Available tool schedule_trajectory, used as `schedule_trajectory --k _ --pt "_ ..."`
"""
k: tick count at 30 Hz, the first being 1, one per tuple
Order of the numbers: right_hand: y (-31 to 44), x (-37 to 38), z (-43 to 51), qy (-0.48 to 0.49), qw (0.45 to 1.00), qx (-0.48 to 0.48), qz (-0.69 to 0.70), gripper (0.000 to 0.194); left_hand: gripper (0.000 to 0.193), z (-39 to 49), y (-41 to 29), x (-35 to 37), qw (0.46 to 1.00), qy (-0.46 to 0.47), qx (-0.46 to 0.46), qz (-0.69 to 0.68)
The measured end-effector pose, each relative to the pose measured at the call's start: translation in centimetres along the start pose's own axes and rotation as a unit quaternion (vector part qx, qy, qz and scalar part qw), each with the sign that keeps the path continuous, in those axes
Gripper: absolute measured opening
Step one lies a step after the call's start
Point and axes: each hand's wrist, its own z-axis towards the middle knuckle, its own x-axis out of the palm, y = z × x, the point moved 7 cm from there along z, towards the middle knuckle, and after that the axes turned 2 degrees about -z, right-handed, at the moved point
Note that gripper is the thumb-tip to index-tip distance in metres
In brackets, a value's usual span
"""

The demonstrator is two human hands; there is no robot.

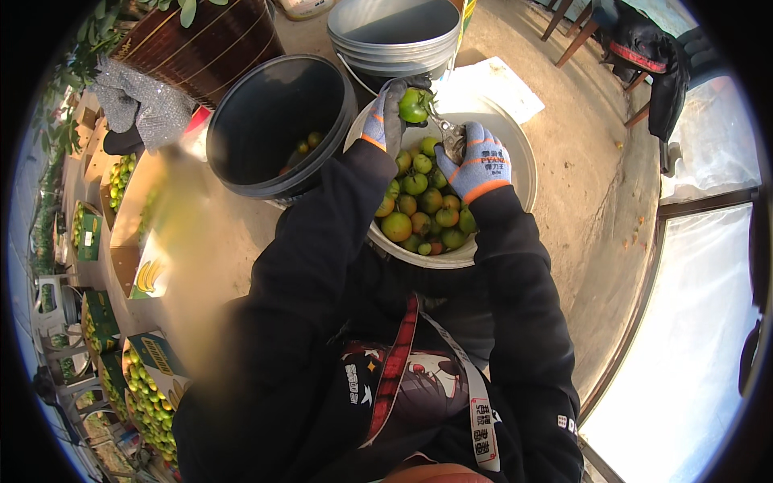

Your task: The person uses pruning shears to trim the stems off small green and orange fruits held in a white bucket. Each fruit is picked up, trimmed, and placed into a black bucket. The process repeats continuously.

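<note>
A green tomato (415, 105) with its leafy calyx is held up in my gloved left hand (391, 115). My right hand (481, 162), in a grey-blue glove with orange trim, grips small metal snips (449, 131). Their tips are at the calyx of that tomato; whether the blades touch the stem I cannot tell. Below both hands stands a wide white tub (526, 163). Green and orange-tinged tomatoes (430, 202) lie heaped in it.
A dark bucket (266, 121) holding a few tomatoes stands left of the tub. Grey nested buckets (392, 45) and a white sheet (507, 84) are beyond it. Cartons of tomatoes (148, 404) line the left, near a brown planter (205, 48). A jacket (658, 72) hangs at upper right.
</note>
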Motion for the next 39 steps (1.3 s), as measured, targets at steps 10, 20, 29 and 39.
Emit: schedule_trajectory --k 10,20,29,39 --pt "0.1 0.3 -0.2 0.049 0.998 0.023 -0.021 0.048 0.031 3.2 5.0 -2.1 0.994 0.072 -0.084 0.003" --pt "-0.3 0.8 -0.3 0.088 0.995 0.031 -0.037 0.051 0.027 0.5 0.1 0.1 0.998 0.062 0.016 0.023" --pt "-1.2 1.7 0.1 0.142 0.987 0.076 0.022 0.048 0.033 2.7 3.1 -1.6 0.998 0.057 -0.022 0.029" --pt "-3.7 -0.7 0.3 -0.069 0.981 0.166 0.079 0.046 0.027 1.3 -3.0 -3.6 0.985 -0.017 0.152 0.077"
